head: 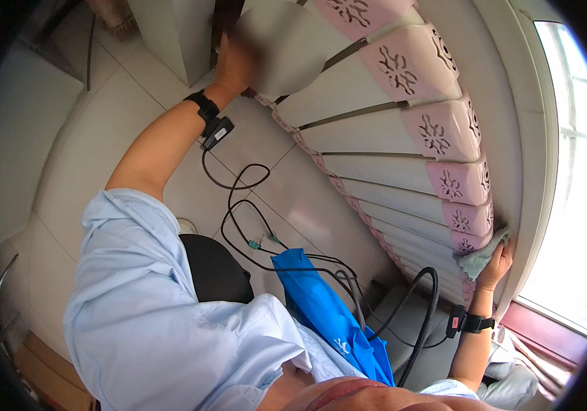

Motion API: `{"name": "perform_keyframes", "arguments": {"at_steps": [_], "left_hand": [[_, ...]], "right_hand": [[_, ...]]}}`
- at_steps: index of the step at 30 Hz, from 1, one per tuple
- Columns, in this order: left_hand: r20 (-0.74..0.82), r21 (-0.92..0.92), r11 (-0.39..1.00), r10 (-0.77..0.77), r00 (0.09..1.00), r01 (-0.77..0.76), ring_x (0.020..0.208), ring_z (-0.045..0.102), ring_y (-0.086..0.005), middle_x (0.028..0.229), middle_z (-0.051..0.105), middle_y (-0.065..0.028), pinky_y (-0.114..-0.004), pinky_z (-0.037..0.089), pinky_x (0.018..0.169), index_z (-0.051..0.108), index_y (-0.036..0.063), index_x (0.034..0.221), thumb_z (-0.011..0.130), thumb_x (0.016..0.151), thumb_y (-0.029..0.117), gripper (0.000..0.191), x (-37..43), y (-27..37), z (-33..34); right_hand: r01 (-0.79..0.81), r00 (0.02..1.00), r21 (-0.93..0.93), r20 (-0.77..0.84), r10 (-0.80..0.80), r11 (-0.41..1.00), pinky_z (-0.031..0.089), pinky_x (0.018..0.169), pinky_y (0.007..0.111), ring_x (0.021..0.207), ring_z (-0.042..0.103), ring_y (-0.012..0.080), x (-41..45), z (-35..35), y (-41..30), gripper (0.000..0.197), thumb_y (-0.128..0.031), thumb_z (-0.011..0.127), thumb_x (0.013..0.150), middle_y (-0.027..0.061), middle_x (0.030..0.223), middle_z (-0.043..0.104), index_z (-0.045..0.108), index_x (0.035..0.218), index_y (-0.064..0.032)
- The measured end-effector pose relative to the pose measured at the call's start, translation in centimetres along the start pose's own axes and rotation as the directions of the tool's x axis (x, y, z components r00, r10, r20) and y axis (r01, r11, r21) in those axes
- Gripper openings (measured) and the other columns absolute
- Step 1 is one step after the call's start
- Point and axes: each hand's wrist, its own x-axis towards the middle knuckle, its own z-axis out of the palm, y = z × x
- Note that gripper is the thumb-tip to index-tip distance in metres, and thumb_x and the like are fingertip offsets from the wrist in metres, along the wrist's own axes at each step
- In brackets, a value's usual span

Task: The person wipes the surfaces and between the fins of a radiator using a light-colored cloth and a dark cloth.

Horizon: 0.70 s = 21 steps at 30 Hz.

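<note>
A white radiator (360,120) with pink pierced end caps slants across the view from top to lower right. My right hand (498,264) grips a grey-green cloth (478,257), which lies against a pink cap (470,240) and the wall-side gap behind it. At the upper middle, my left hand (234,67) reaches to the near side of the radiator. A blurred round patch covers its fingers, so what they touch is hidden. Each wrist wears a black strap with a small wired device.
Black cables (231,205) loop over the tiled floor (118,144). A blue bag (324,308) hangs at my front. A bright window (571,205) is at right, a white panel (21,138) at left, and cardboard (52,370) at lower left. Fabric (509,383) lies at lower right.
</note>
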Motion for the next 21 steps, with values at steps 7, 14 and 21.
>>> {"name": "perform_keyframes", "arguments": {"at_steps": [7,14,21], "left_hand": [[0.162,-0.417,0.854,-0.269,0.949,0.313,0.100,0.055,-0.0337,0.114,0.058,-0.0179,-0.042,0.045,0.086,0.055,0.0013,0.116,0.054,0.089,0.018,0.031,-1.9,-1.4,-0.1],[-0.026,-0.392,0.918,-0.075,0.997,0.059,0.101,0.054,-0.0422,0.111,0.058,-0.0224,-0.046,0.045,0.087,0.056,0.0026,0.113,0.053,0.085,0.022,0.034,8.7,-4.2,0.1],[0.321,-0.335,0.712,-0.530,0.785,0.617,0.090,0.061,-0.0360,0.095,0.066,-0.0199,-0.040,0.047,0.078,0.061,-0.0067,0.097,0.051,0.088,0.012,0.024,-7.3,-8.1,8.5]], "right_hand": [[0.010,0.999,-0.001,0.034,-0.010,1.000,0.045,0.069,0.028,0.074,0.054,0.0140,0.4,0.2,0.4,0.029,-0.011,0.045,0.092,0.0097,0.084,0.064,0.059,0.109,0.0081],[0.012,1.000,0.044,-0.019,-0.011,0.999,0.043,0.065,0.028,0.070,0.050,0.0123,0.2,0.5,0.0,0.027,-0.011,0.045,0.091,0.0076,0.079,0.062,0.058,0.105,0.0088],[0.053,0.999,-0.030,0.004,-0.053,0.998,0.043,0.062,0.028,0.066,0.049,0.0126,0.9,0.6,-0.4,0.027,-0.011,0.046,0.091,0.0104,0.074,0.060,0.059,0.104,0.0082]]}}
